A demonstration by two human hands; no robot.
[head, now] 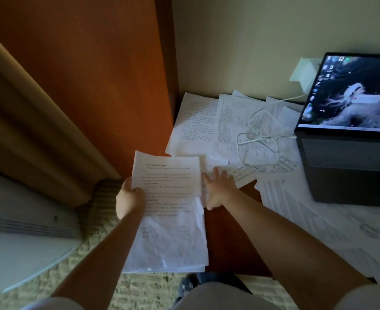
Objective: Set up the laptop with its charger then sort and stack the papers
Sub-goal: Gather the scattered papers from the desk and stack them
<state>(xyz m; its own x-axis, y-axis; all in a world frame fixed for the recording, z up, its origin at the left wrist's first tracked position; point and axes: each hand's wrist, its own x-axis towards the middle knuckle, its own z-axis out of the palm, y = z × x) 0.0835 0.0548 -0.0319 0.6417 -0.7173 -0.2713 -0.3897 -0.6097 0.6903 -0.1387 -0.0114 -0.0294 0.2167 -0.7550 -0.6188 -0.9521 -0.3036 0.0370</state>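
Note:
My left hand (129,199) grips the left edge of a stack of printed papers (170,211), held above the desk's left edge. My right hand (219,187) reaches forward with spread fingers and rests on a loose sheet (240,173) lying on the desk. More printed sheets (198,124) cover the desk toward the wall. The laptop (350,130) stands open at the right with its screen lit. A white charger (305,73) sits in the wall socket, and its coiled white cable (260,135) lies over the papers and runs to the laptop's left side.
A wooden panel (99,74) rises at the left of the brown desk (229,238). A beige curtain (28,121) hangs further left, above a white appliance (23,238) on the carpet. A paper clip (369,230) lies on sheets at the right.

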